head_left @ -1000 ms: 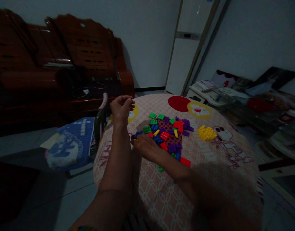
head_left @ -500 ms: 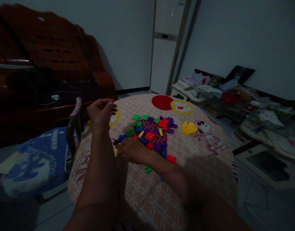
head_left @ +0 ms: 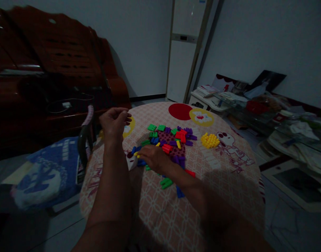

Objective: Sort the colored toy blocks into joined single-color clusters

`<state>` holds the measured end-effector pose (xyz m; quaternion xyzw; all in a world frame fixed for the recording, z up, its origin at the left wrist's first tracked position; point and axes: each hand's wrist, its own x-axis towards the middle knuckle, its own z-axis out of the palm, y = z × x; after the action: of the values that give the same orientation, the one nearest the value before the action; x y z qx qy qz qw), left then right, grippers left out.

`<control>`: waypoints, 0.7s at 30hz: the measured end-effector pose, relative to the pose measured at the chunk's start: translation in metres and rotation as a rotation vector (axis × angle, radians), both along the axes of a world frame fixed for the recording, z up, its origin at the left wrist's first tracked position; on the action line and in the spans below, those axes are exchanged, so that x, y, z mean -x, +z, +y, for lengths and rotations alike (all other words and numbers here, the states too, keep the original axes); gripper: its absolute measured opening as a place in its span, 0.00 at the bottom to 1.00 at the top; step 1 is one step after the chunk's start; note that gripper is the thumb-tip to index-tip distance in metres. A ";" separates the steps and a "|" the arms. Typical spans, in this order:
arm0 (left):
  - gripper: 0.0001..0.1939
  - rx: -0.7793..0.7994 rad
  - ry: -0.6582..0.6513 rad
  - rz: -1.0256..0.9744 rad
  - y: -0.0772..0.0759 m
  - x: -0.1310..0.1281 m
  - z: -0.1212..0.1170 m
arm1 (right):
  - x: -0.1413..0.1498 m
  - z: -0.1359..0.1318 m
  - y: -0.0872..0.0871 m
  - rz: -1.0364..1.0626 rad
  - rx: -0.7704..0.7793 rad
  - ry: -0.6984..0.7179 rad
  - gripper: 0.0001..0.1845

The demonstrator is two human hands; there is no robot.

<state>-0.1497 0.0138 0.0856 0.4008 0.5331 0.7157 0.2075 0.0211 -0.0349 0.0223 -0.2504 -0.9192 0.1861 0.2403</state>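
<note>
My right hand is closed over the near left side of a spread of plastic building blocks, its fingertips pinching a small yellow block. Blue blocks lie right beside those fingers. To the left, above the table edge, my left hand is raised with curled fingers; whatever they hold, if anything, is hidden. Green blocks, red blocks and purple blocks lie scattered across the middle of the tablecloth. My right hand and forearm cover part of the spread.
A cluster of yellow blocks sits apart on the right of the round table. At left stands a chair with a blue cloth, and behind it a wooden sofa. A cluttered side table stands at right.
My right hand has shifted from the left edge of the blocks slightly rightward, with the yellow block now showing at its fingertips. My left hand keeps its curled pose. The camera view has turned.
</note>
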 end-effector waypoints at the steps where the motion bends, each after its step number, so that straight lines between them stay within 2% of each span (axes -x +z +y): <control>1: 0.05 0.004 -0.006 0.002 0.000 -0.001 0.000 | -0.014 0.002 0.003 0.059 0.036 -0.043 0.09; 5: 0.05 -0.010 -0.021 0.009 -0.003 -0.003 0.003 | -0.085 0.007 0.010 0.235 0.144 -0.260 0.08; 10: 0.05 0.017 -0.037 0.031 -0.004 -0.007 0.006 | -0.185 0.011 0.008 0.284 0.195 -0.569 0.11; 14: 0.05 0.018 -0.061 0.019 -0.005 -0.010 0.010 | -0.252 0.010 0.002 0.340 0.083 -0.793 0.12; 17: 0.06 0.015 -0.064 0.016 -0.008 -0.013 0.013 | -0.283 0.012 -0.005 0.368 0.022 -0.886 0.12; 21: 0.08 0.035 -0.078 0.036 -0.011 -0.016 0.015 | -0.296 0.020 -0.016 0.312 -0.017 -0.861 0.12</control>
<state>-0.1333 0.0291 0.0751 0.4303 0.5331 0.6902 0.2327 0.3171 -0.0149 0.0062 -0.5767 -0.6857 0.0973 0.4333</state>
